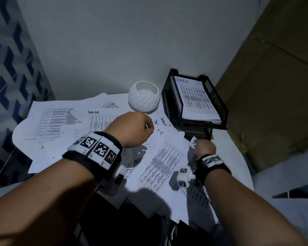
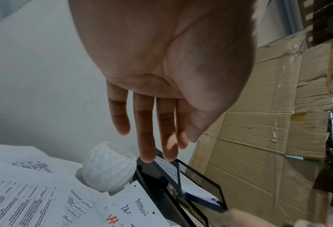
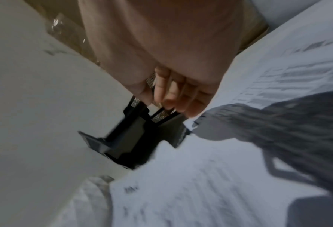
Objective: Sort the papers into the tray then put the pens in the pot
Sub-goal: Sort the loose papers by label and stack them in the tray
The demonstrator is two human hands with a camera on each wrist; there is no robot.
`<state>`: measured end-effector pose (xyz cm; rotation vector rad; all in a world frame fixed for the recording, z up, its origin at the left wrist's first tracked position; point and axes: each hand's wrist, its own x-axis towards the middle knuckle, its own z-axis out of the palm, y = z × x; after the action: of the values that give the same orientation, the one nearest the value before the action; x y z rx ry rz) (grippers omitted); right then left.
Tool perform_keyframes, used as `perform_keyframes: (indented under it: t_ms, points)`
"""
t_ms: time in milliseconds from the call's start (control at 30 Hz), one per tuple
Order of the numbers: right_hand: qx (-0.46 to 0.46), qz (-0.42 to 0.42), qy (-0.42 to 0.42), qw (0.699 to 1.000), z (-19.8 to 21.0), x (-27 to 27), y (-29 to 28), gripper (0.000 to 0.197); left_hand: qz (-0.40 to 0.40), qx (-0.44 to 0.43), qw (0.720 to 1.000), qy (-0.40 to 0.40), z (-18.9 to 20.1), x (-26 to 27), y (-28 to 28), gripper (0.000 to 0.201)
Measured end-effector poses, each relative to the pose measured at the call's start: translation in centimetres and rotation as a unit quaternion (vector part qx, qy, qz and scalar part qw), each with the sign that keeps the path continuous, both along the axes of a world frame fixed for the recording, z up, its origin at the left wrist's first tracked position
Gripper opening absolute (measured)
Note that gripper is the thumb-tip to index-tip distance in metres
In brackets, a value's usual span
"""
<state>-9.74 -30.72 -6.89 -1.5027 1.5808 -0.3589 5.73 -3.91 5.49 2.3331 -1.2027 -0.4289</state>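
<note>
Loose printed papers [image 1: 60, 121] cover the round white table. My left hand [image 1: 137, 128] hovers above them with its fingers [image 2: 146, 138] straight and nothing in it, just short of the white faceted pot [image 1: 144, 98] [image 2: 108, 167]. A handwritten sheet [image 1: 165, 128] [image 2: 136, 205] lies between the pot and the black mesh tray [image 1: 171, 96] [image 2: 200, 181]. A sheet marked ADMIN [image 1: 196, 100] lies in the tray's top tier. My right hand [image 1: 204, 145] [image 3: 161, 98] is at the front of the tray's lower tier, fingers curled, pinching a white paper corner [image 1: 193, 142]. I see no pens.
Flattened cardboard [image 1: 274, 103] leans close on the right behind the tray. A plain wall stands right behind the pot and tray, with blue patterned tiles [image 1: 7, 77] at the left. The table's bare rim [image 1: 238, 157] shows to the right of my right hand.
</note>
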Motion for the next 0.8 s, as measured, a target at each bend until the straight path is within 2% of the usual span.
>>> perform_keyframes:
  t_ms: [33,67,167,233,333,400,467,600,733,800]
  points:
    - [-0.001,-0.009,0.008,1.000,-0.5,-1.1,0.8,0.014,-0.001,0.002,1.000,0.000,0.0,-0.1,0.0,0.017]
    - [-0.002,0.004,0.042,0.999,-1.4,-2.2,1.6,0.017,-0.003,0.003,1.000,-0.001,0.0,-0.2,0.1,0.018]
    - [0.106,0.005,0.037,0.994,-2.7,-3.9,4.4,0.041,-0.008,0.006,1.000,-0.010,0.1,-0.7,0.3,0.020]
    - [0.104,0.046,0.051,0.992,-2.8,-4.3,5.6,0.035,-0.014,0.007,1.000,-0.014,0.2,-1.1,0.6,0.021]
    - [0.047,0.130,0.097,0.986,-2.1,-4.6,6.8,0.022,-0.019,0.016,1.000,-0.019,0.2,-1.7,1.2,0.022]
    - [-0.014,0.138,0.053,0.989,-1.8,-4.9,7.0,0.029,-0.017,0.021,0.999,-0.019,0.1,-1.9,1.7,0.022]
    - [-0.068,0.103,-0.012,0.992,-0.8,-5.5,7.2,0.031,-0.013,0.025,0.999,-0.018,0.0,-2.0,2.3,0.021]
    - [-0.147,0.088,-0.098,0.980,2.4,-7.4,7.2,0.022,0.006,0.033,0.999,-0.003,0.0,-2.0,3.0,0.020]
    - [-0.158,0.006,-0.194,0.968,4.4,-10.4,6.4,0.019,0.029,0.034,0.999,0.022,-0.7,-2.4,3.0,0.018]
    - [-0.150,-0.030,-0.239,0.959,4.9,-11.4,6.0,0.017,0.038,0.020,0.998,0.037,-1.3,-2.9,2.8,0.023]
